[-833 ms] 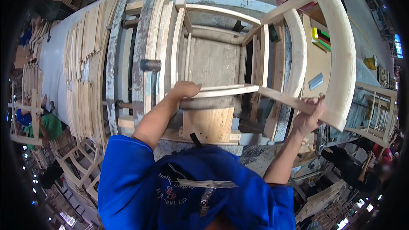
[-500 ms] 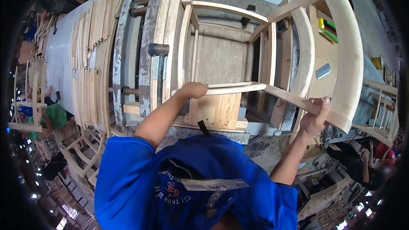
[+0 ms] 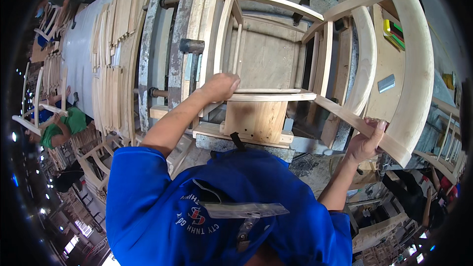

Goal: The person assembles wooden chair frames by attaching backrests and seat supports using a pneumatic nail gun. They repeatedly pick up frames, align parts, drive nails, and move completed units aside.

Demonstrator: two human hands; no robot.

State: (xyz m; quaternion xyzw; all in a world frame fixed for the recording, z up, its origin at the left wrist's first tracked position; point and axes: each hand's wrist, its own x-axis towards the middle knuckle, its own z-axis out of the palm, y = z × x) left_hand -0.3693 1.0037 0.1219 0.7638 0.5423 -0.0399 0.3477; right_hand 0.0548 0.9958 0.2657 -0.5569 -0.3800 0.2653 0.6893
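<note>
A pale, unfinished wooden chair frame lies on its side across the workbench in front of me. My left hand is closed around its near left corner, where the rails meet a leg. On the right, my right hand grips the near back post, thumb up and fingers partly hidden behind the wood. The wide curved top rail of the backrest stands just beyond that hand. Below the near rail sits a wooden block on the bench edge.
A hammer with a dark head lies left of the frame, beside metal clamp bars. Stacked wooden strips cover a table at left. A grey metal piece rests on a board at right. A co-worker in green handles another frame.
My left hand has slid left and away from me along the near rail to the corner. My right hand keeps its hold on the post. The whole view has shifted slightly.
</note>
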